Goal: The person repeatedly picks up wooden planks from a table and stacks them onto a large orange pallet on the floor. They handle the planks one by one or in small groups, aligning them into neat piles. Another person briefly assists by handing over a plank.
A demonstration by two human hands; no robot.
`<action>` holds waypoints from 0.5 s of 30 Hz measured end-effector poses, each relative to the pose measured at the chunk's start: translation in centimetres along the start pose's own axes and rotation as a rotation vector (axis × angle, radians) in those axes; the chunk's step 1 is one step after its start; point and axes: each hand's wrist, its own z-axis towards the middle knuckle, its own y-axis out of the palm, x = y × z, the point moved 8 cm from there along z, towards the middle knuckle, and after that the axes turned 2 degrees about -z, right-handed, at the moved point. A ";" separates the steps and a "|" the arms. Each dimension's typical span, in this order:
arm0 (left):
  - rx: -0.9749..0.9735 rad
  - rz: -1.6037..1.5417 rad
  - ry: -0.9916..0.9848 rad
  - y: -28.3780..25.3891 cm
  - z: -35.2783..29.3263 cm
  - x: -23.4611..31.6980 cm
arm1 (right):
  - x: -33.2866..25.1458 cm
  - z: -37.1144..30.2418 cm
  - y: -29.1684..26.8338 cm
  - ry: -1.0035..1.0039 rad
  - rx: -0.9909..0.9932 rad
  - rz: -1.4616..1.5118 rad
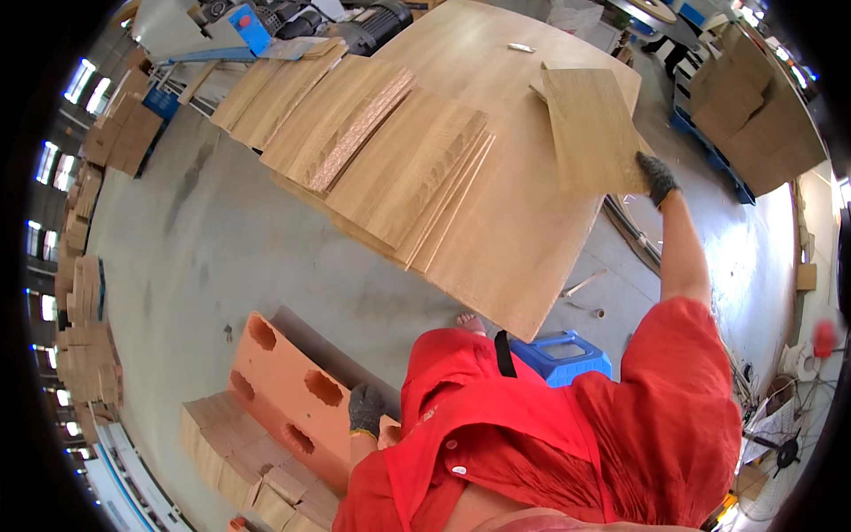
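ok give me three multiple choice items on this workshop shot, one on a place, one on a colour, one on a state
1. Where does the left hand rest?
A. on the orange hollow block
B. on the blue stool
C. on the floor

2. What colour is the stool under the big board?
A. green
B. blue
C. white

3. How is the wooden panel in the right hand?
A. lying flat in the stack
B. leaning on a wall
C. gripped at its edge, lifted over the board

Answers: 1 A, the gloved hand sits on the block's end; 2 B, its blue plastic top shows by the board's corner; 3 C, the gloved fingers clamp its lower right edge.
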 end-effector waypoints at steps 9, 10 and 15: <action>-0.009 -0.232 -0.009 6.9 7.5 13.6 | -6.2 11.9 19.4 -0.379 0.032 -1.251; 0.027 -0.229 -0.003 7.6 8.0 15.3 | -5.7 12.0 23.8 -0.351 -0.088 -1.206; -0.056 -0.345 0.066 11.8 11.2 23.5 | -4.7 7.9 38.9 -0.267 -0.322 -0.992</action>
